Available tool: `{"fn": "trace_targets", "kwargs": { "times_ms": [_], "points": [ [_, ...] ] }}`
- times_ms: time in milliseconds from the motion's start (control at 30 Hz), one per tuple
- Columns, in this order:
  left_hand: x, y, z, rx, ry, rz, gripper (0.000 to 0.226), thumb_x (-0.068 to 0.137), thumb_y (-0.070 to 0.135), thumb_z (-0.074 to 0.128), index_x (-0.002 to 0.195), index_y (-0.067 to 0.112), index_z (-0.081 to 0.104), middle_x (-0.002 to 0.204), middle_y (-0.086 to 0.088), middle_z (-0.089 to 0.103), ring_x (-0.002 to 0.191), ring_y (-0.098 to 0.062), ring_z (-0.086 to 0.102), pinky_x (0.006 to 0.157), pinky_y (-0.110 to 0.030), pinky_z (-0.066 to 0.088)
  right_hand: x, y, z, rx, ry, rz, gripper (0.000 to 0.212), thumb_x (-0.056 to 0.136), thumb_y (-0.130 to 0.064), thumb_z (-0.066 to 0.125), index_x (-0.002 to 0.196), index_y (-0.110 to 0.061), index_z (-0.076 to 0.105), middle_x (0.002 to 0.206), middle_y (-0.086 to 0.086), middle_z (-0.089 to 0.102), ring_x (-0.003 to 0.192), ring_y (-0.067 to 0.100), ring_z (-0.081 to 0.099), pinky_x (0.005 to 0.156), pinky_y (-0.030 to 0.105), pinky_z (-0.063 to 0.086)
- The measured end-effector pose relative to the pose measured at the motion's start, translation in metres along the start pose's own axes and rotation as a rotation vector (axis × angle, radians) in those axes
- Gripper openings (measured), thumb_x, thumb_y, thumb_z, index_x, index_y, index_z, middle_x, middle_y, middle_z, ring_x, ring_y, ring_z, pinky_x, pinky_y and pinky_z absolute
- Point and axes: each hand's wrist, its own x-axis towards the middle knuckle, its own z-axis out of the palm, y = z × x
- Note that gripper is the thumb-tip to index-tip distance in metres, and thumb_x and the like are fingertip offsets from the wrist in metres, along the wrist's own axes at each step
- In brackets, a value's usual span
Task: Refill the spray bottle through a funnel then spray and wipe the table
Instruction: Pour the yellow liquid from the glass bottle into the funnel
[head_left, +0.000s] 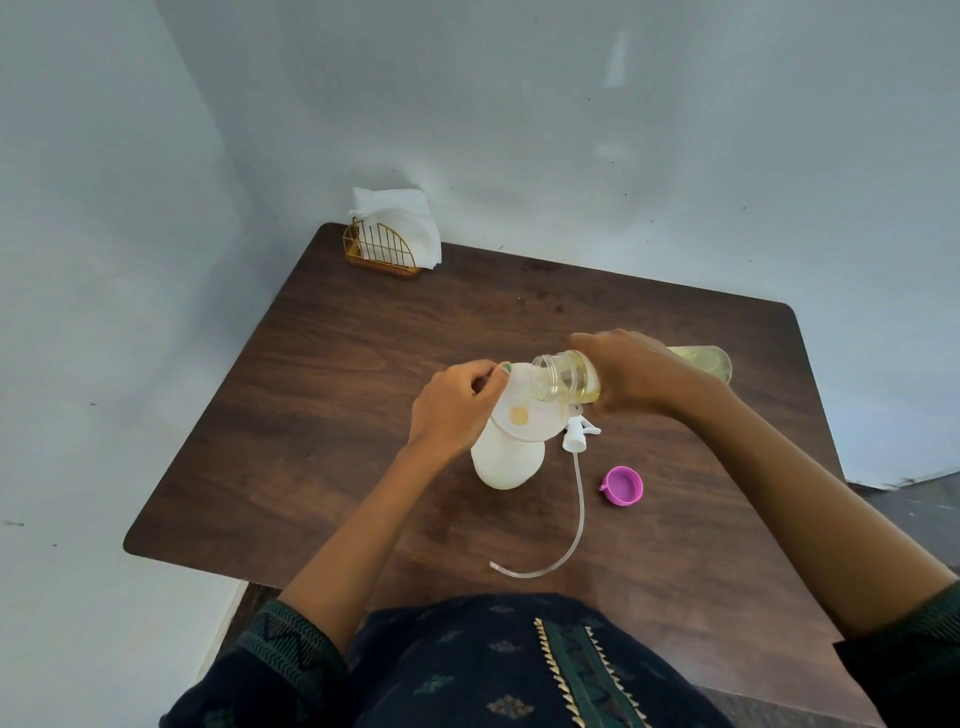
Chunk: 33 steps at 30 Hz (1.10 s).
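A left hand (457, 405) pinches the translucent plastic funnel (524, 410) seated in a white spray bottle (506, 462) mid-table; the right hand (634, 374) grips a tilted clear bottle of yellow liquid (566, 376). No labels are legible.

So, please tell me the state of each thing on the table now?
Spray bottle: upright, open, funnel on top.
Funnel: left hand steadies its rim.
Clear bottle: uncapped, tipped over the funnel, held by right hand.
Spray head: off, lying with tube.
Pink cap: off, on table.
Napkins: in holder.
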Motion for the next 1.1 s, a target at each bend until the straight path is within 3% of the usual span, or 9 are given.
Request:
{"fn": "trace_targets", "kwargs": {
  "times_ms": [233, 733, 933, 1100],
  "points": [
    [0.0012, -0.0012, 0.0013, -0.007, -0.002, 0.017, 0.039, 0.096, 0.046, 0.042, 0.082, 0.019, 0.067, 0.069, -0.002, 0.064, 0.059, -0.01, 0.05, 0.054, -0.027, 0.035, -0.0007, -0.0008, -0.0026, 0.0, -0.005, -0.016, 0.038, 0.068, -0.017, 0.075, 0.087, -0.02, 0.043, 0.079, -0.004, 0.053, 0.072, 0.019, 0.052, 0.05, 0.023, 0.029],
    [0.002, -0.0024, 0.0019, -0.014, -0.008, 0.023, 0.039, 0.097, 0.045, 0.042, 0.081, 0.019, 0.067, 0.067, -0.001, 0.062, 0.057, -0.01, 0.048, 0.054, -0.026, 0.033, -0.0003, -0.0008, -0.0029, -0.002, -0.006, -0.019, 0.037, 0.067, -0.018, 0.075, 0.087, -0.019, 0.044, 0.079, -0.005, 0.053, 0.074, 0.021, 0.056, 0.058, 0.03, 0.04],
    [0.002, -0.0018, 0.0011, -0.012, -0.006, 0.015, 0.038, 0.096, 0.045, 0.042, 0.079, 0.019, 0.065, 0.06, 0.004, 0.055, 0.056, -0.01, 0.046, 0.054, -0.027, 0.032, 0.0005, 0.0002, -0.0026, -0.024, 0.004, -0.027, 0.036, 0.068, -0.018, 0.073, 0.086, -0.019, 0.041, 0.078, -0.005, 0.051, 0.07, 0.021, 0.051, 0.053, 0.028, 0.032],
    [0.0016, -0.0024, 0.0008, -0.005, -0.002, 0.009, 0.039, 0.095, 0.046, 0.042, 0.08, 0.018, 0.064, 0.062, 0.001, 0.056, 0.059, -0.012, 0.047, 0.055, -0.028, 0.033, 0.0005, -0.0004, -0.0031, -0.032, 0.009, -0.032, 0.035, 0.067, -0.018, 0.072, 0.091, -0.016, 0.046, 0.081, -0.003, 0.054, 0.076, 0.024, 0.055, 0.059, 0.028, 0.035]
  ]
}}
